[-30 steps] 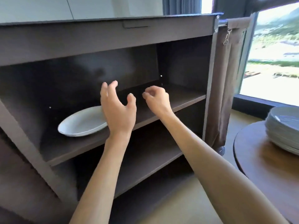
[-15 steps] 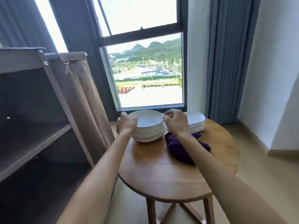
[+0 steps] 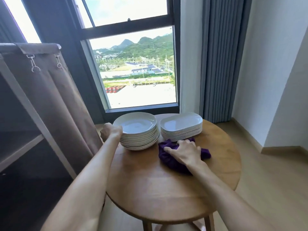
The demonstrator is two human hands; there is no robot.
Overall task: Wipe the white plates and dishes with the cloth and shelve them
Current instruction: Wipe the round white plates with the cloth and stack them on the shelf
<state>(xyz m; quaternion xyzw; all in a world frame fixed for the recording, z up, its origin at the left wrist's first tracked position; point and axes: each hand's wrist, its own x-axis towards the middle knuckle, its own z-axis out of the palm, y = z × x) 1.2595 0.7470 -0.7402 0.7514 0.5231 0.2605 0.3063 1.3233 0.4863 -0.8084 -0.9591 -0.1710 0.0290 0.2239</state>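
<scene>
A stack of round white plates (image 3: 136, 125) stands at the back of the round wooden table (image 3: 150, 189). Beside it on the right is a stack of oblong white dishes (image 3: 180, 125). My left hand (image 3: 110, 131) is at the left rim of the round stack, its fingers curled against the top plates. A crumpled purple cloth (image 3: 168, 157) lies in front of the oblong dishes. My right hand (image 3: 185, 151) lies on the cloth with its fingers curled into it.
The dark shelf cabinet (image 3: 21, 142) with a brown fabric side curtain (image 3: 55, 104) stands to the left of the table. A window (image 3: 136, 67) and grey curtain (image 3: 221, 60) are behind. Wooden floor (image 3: 270, 189) lies to the right.
My view swung from the cabinet shelf, where a white plate lies, to the table. My right hand dropped from the plate stack's rim onto the purple cloth; the left stays at the stack.
</scene>
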